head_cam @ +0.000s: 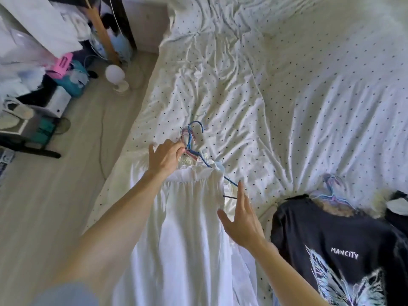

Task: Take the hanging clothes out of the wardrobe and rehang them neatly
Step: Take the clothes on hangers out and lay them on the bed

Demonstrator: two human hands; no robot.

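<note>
As if to bundle them, hanger hooks [191, 138] were pinched by the left hand [164, 156], the right hand [241, 221] spread open beside the white dress [187, 228].

The bed [287, 85], covered by a rumpled white sheet with small dark dots, fills the view from 12 to 5 o'clock. On it, white garments [187, 228] lie spread toward 6 o'clock, with blue and pink hangers [192, 138] bunched at their top near the centre. A black T-shirt [320, 235] lettered MANCITY lies at 4 o'clock on a pale hanger [333, 191]. The pale wooden floor [44, 206] at 9 o'clock carries a white globe lamp [116, 76] at 10 o'clock.
</note>
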